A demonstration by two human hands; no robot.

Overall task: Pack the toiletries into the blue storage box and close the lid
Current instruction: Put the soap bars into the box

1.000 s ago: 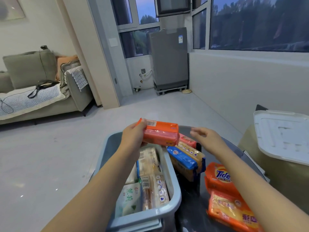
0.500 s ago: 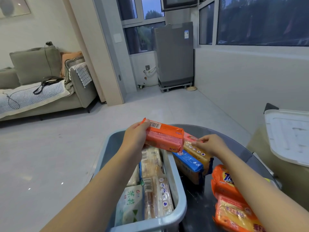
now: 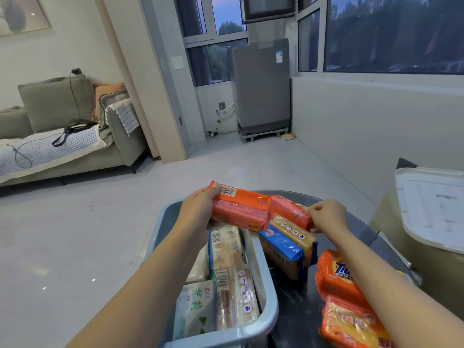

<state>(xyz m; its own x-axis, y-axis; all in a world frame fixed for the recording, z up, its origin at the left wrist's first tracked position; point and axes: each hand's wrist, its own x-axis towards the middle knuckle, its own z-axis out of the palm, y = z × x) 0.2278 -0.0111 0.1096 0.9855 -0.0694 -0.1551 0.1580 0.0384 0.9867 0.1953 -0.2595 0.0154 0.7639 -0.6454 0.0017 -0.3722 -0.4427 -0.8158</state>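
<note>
My left hand (image 3: 198, 217) grips an orange soap pack (image 3: 241, 209) by its left end and holds it above the far part of the blue storage box (image 3: 268, 292). Several wrapped soap packs and a white-green pack (image 3: 198, 307) lie inside the box. My right hand (image 3: 326, 216) pinches the end of a second orange pack (image 3: 288, 209) that lies on top of a stack just right of the box. Under it sit a yellow pack (image 3: 293, 231) and a blue pack (image 3: 281, 244). The white lid (image 3: 431, 204) rests at the far right.
Orange Tide packs (image 3: 336, 275) and another orange pack (image 3: 351, 320) lie on the dark round table (image 3: 296, 315) under my right forearm. A beige box stands beneath the lid. Beyond are grey floor, a sofa at left and a grey appliance by the window.
My right hand moved left and down and closed on the end of the orange pack on top of the stack. My left hand kept the first orange pack almost still above the box.
</note>
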